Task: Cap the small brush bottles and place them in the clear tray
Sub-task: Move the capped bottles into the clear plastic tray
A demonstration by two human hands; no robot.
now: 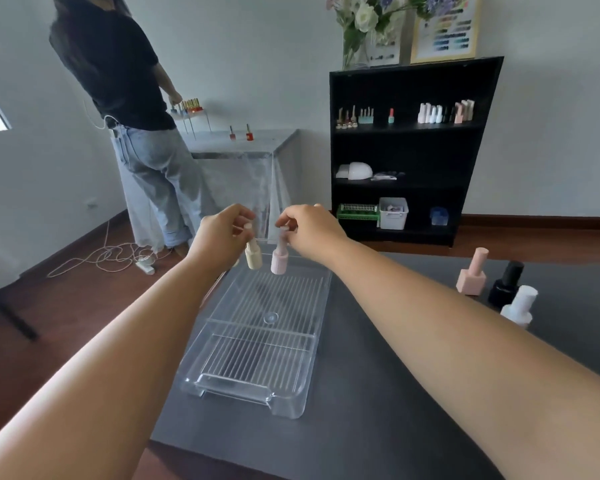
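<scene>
My left hand (pixel 222 230) pinches the cap of a cream brush bottle (pixel 253 257), which hangs tilted above the far end of the clear tray (pixel 291 400). My right hand (pixel 309 226) pinches the cap of a pale pink brush bottle (pixel 279 259) right beside it, also in the air over the tray's far end. The two bottles hang close together without touching the tray's ribbed floor. Nothing lies in the tray. Three capped bottles stand on the dark table at the right: a pink square one (pixel 471 273), a black one (pixel 504 282) and a white one (pixel 518 306).
The dark table (pixel 378 393) ends just left of the tray, with wooden floor below. A person in a black top stands at a draped side table (pixel 243 147) at the back left. A black shelf unit (pixel 413 150) with bottles and boxes stands behind.
</scene>
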